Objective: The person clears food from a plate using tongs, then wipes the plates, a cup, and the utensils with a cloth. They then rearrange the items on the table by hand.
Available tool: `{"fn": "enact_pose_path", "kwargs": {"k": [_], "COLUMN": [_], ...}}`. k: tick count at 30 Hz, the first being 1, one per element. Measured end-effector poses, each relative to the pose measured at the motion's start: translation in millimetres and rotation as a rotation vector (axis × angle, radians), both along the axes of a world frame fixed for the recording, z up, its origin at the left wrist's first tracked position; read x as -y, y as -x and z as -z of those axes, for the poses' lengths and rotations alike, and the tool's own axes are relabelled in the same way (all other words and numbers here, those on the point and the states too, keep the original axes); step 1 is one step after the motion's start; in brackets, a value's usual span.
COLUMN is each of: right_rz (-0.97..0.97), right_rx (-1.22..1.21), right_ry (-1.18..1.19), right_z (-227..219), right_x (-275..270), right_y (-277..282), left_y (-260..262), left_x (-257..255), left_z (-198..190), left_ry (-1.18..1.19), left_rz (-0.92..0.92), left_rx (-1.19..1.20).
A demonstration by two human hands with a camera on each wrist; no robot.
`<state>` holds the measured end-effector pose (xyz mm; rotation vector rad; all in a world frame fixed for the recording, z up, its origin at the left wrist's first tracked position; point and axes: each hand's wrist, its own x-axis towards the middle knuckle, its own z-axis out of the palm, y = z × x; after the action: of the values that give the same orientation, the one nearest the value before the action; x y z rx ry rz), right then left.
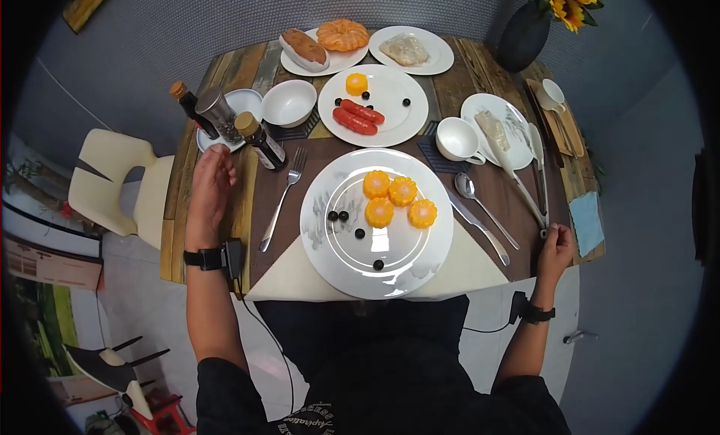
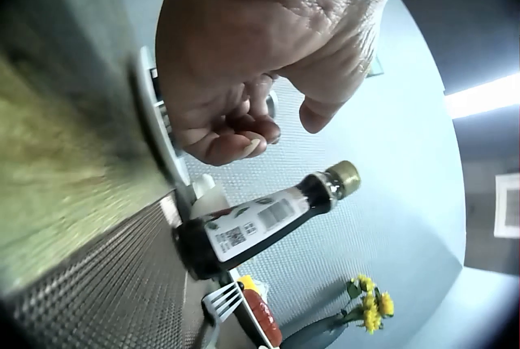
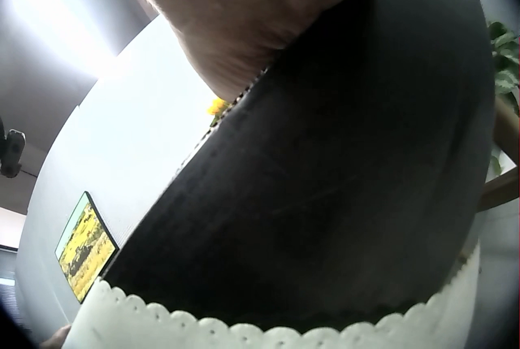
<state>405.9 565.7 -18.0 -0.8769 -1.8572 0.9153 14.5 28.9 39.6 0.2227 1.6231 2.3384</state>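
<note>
At the table's left side my left hand [image 1: 212, 186] [image 2: 260, 48] hovers with loosely curled fingers, holding nothing, just in front of the blue-rimmed plate [image 1: 241, 101]. Right of it stands a dark sauce bottle [image 1: 264, 145] [image 2: 252, 231], untouched. My right hand [image 1: 556, 249] [image 3: 260, 8] rests at the right front edge, fingers loosely bent, beside the handle end of the tongs [image 1: 525, 196]; its fingertips are hidden in the right wrist view. Between the hands lies a large plate [image 1: 337, 266] with several yellow flower-shaped pieces [image 1: 379, 212] and black balls [image 1: 360, 234].
A pepper mill [image 1: 217, 111] and another bottle stand on the left plate. Fork [image 1: 283, 199], knife [image 1: 478, 223] and spoon [image 1: 487, 210] flank the large plate. Behind are a bowl [image 1: 289, 103], a plate with red sausages [image 1: 358, 118], a cup [image 1: 457, 139] and a vase [image 1: 523, 37].
</note>
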Motion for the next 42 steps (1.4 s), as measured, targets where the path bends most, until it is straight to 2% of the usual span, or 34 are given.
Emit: {"fn": "enact_pose_path", "kwargs": {"k": [2, 3, 5, 7, 9, 16, 20, 22, 26, 28, 29, 32, 35, 38, 42], "right_rz": [0.024, 0.017, 0.012, 0.015, 0.02, 0.023, 0.026, 0.032, 0.025, 0.033, 0.043, 0.027, 0.009, -0.002, 0.01], "right_rx": [0.018, 0.02, 0.027, 0.037, 0.042, 0.008, 0.007, 0.003, 0.013, 0.034, 0.056, 0.032, 0.011, 0.003, 0.045], "right_ry": [-0.013, -0.001, -0.019, -0.006, 0.005, 0.04, 0.049, 0.04, 0.034, 0.032, 0.03, 0.039, 0.042, 0.072, 0.045], "right_z": [-1.0, 0.0, 1.9, 1.3, -0.9, -2.7, -2.8, -3.1, -2.9, -3.6, -3.7, -1.3, 3.8, 3.2, 3.4], "right_x": [1.8, 1.9, -0.9, -0.8, 1.6, 5.8, 4.9, 6.5, 6.0, 5.7, 5.4, 4.3, 0.8, 1.2, 1.1], "right_y": [1.3, 1.3, -0.1, -0.1, 0.1, 0.3, 0.0, 1.7, -0.4, -0.8, -0.4, -0.9, -2.3, -1.9, -1.8], "left_y": [-1.3, -5.7, -14.0, -11.8, -12.6, -4.5, 4.5, 8.6, 32.4, 58.7, 72.7, 106.4, 132.3, 164.9, 183.4], "left_x": [-3.2, -10.0, -26.9, -32.7, -45.7, -53.8, -50.4, -50.5, -48.2, -45.2, -43.4, -48.8, -56.4, -50.5, -42.2], "left_z": [-22.5, -35.0, -55.4, -63.1, -70.8, -78.7, -83.3, -95.2, -148.8, -167.9, -174.5, -189.1, -185.3, -163.3, -142.5], "left_ry": [0.228, 0.241, 0.588, 0.67, 0.864, 1.026, 1.01, 0.826, 0.859, 0.975, 0.976, 1.22, 1.35, 1.428, 1.465], "left_rz": [-0.099, -0.105, -0.206, -0.19, -0.131, -0.156, -0.121, -0.145, -0.206, -0.272, -0.275, -0.275, -0.196, -0.197, -0.229], "left_rx": [-0.199, -0.197, -0.569, -0.568, -0.665, -0.761, -0.764, -0.693, -0.753, -0.918, -0.917, -0.953, -0.839, -0.755, -0.655]}}
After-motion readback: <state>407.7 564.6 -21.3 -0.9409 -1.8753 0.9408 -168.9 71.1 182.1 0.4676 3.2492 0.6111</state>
